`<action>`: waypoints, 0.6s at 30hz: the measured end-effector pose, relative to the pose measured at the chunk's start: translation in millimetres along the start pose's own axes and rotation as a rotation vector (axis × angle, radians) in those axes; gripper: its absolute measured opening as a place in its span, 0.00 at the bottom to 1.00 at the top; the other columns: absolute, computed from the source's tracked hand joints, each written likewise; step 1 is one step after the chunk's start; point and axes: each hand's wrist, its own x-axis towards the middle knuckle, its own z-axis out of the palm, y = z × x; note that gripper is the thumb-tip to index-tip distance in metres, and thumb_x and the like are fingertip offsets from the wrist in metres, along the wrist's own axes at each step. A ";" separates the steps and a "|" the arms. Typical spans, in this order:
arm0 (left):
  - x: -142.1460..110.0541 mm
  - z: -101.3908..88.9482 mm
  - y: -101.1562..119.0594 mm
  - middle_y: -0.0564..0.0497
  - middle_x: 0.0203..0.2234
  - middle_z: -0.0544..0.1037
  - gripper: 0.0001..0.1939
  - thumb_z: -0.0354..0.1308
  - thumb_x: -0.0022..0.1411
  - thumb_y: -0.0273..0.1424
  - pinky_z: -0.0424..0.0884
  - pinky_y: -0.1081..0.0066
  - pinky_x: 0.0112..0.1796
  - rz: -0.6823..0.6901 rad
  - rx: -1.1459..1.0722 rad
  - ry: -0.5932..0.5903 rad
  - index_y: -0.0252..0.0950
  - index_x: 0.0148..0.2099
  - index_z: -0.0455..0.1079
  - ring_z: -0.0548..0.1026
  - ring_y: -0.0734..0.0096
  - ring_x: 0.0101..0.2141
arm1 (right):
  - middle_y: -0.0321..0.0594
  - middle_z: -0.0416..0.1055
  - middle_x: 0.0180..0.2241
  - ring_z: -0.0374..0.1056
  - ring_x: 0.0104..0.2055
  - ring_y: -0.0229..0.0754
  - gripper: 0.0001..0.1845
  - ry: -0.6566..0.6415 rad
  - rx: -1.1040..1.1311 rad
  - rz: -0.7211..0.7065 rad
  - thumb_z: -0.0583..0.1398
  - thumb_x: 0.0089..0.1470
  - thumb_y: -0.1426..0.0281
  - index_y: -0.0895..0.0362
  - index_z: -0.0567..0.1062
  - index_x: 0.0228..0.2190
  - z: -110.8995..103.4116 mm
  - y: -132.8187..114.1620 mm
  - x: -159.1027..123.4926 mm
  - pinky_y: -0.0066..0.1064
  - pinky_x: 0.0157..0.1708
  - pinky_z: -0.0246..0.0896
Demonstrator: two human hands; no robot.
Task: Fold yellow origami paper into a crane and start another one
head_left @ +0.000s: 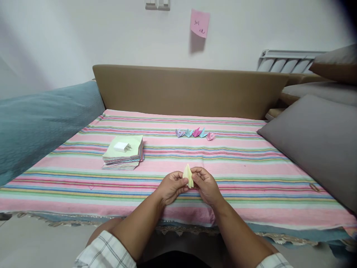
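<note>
A small piece of pale yellow folded paper (187, 175) is held upright between my two hands, its pointed end up, above the near part of the striped cloth. My left hand (173, 187) pinches its left side, with the thumb on the front. On the right side, my right hand (205, 184) grips the paper between thumb and fingers. Some fingertips are hidden behind the paper. Beyond my hands lies a row of several small folded paper figures (196, 132) in purple, blue and pink.
To the left, a stack of square paper sheets (125, 158) carries a white plug adapter (121, 146). A striped cloth (234, 163) covers the seat. Grey cushions (315, 141) stand on the right, near a small brown loop (314, 187). A brown backrest (189, 91) closes the far side.
</note>
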 end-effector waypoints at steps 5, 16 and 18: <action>0.7 -3.5 -2.2 0.52 0.23 0.75 0.18 0.72 0.38 0.32 0.71 0.81 0.25 -0.041 -0.030 -0.077 0.31 0.30 0.70 0.73 0.80 0.22 | 0.32 0.68 0.28 0.63 0.26 0.32 0.14 0.027 0.018 -0.025 0.66 0.43 0.63 0.52 0.73 0.34 -2.0 1.6 1.4 0.25 0.25 0.61; 2.3 -7.5 -2.7 0.49 0.25 0.76 0.19 0.72 0.38 0.33 0.71 0.78 0.28 -0.068 0.058 -0.096 0.29 0.34 0.74 0.73 0.78 0.24 | 0.37 0.69 0.34 0.67 0.36 0.37 0.15 -0.058 -0.302 -0.153 0.63 0.47 0.65 0.53 0.74 0.39 -12.3 -6.2 1.8 0.29 0.36 0.66; 2.4 -8.6 -2.2 0.48 0.25 0.76 0.20 0.72 0.38 0.33 0.71 0.78 0.28 -0.073 0.083 -0.100 0.28 0.34 0.74 0.73 0.78 0.24 | 0.38 0.68 0.36 0.66 0.37 0.37 0.16 -0.077 -0.342 -0.183 0.63 0.47 0.65 0.52 0.73 0.41 -14.0 -6.0 2.5 0.30 0.36 0.66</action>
